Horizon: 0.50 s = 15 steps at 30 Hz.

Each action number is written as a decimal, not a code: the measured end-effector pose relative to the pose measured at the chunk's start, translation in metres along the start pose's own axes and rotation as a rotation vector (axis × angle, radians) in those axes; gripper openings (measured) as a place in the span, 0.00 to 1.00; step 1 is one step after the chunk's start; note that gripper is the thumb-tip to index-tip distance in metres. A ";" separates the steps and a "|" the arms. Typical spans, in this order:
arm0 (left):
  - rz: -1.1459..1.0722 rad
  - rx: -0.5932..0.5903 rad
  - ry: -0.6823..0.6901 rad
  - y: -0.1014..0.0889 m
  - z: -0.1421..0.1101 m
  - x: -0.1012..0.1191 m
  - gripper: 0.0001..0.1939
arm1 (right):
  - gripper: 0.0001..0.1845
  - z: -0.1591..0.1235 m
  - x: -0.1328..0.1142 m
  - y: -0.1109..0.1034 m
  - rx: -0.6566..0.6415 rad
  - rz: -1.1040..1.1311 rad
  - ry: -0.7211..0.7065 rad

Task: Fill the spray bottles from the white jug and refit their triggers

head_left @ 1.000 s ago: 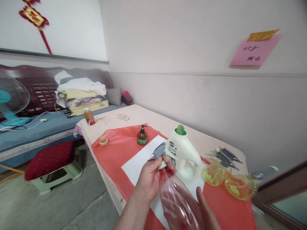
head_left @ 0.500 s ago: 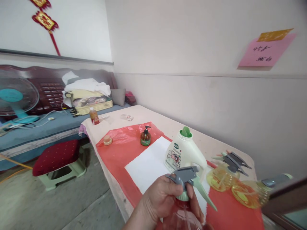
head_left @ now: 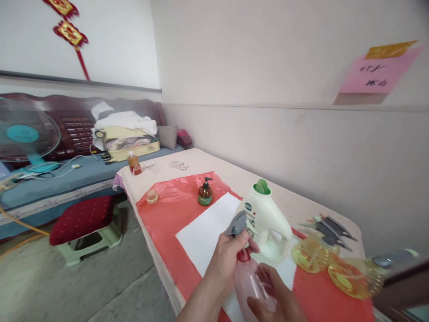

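A pink see-through spray bottle (head_left: 250, 279) is between my hands, close to the front of the table. My left hand (head_left: 225, 256) is closed around its grey trigger head (head_left: 237, 223) and neck. Lower down, my right hand (head_left: 283, 297) grips the bottle's body from the right side. Just behind the spray bottle stands an open white detergent jug (head_left: 264, 212) with a green piece in its mouth. It rests on a white sheet (head_left: 204, 232) with a zigzag edge. Whether the trigger head is fully screwed on I cannot tell.
Two yellow spray bottles (head_left: 313, 257) lie at the right on red plastic film (head_left: 167, 228). A pump bottle (head_left: 205, 192) stands near the sheet, a beige cap (head_left: 152, 197) to its left. A drink bottle (head_left: 134, 163) is at the table's far end. A red stool (head_left: 82, 219) stands left.
The spray bottle's head has turned and moved to the left, up against the jug in view. My right hand now shows plainly on the bottle's body. The view has shifted slightly.
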<state>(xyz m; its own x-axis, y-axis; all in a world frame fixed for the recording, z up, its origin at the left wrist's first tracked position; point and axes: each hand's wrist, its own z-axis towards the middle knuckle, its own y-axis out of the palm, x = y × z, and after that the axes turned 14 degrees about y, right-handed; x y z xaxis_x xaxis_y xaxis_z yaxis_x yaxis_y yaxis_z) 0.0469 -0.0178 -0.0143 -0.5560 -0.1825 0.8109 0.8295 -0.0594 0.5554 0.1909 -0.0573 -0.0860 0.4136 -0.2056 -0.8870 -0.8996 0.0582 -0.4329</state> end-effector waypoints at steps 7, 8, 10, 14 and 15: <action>-0.410 0.445 0.097 -0.033 0.030 0.018 0.05 | 0.26 0.000 0.018 0.021 0.118 -0.062 -0.006; -0.413 0.491 0.141 -0.042 0.036 0.024 0.05 | 0.26 0.002 0.019 0.021 0.123 -0.085 0.014; -0.402 0.605 0.242 -0.061 0.044 0.036 0.06 | 0.26 0.006 0.021 0.019 0.127 -0.132 0.072; -0.349 0.838 0.365 -0.082 0.050 0.049 0.04 | 0.26 0.011 0.021 0.021 0.132 -0.136 0.135; -0.348 0.852 0.362 -0.082 0.050 0.049 0.04 | 0.26 0.011 0.020 0.023 0.139 -0.114 0.126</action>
<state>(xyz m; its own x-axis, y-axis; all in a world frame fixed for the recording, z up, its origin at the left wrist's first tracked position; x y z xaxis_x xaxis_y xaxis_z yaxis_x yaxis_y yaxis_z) -0.0516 0.0275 -0.0107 -0.5943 -0.5862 0.5506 0.2278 0.5339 0.8143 0.1802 -0.0493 -0.1158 0.4833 -0.3382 -0.8075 -0.8161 0.1600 -0.5554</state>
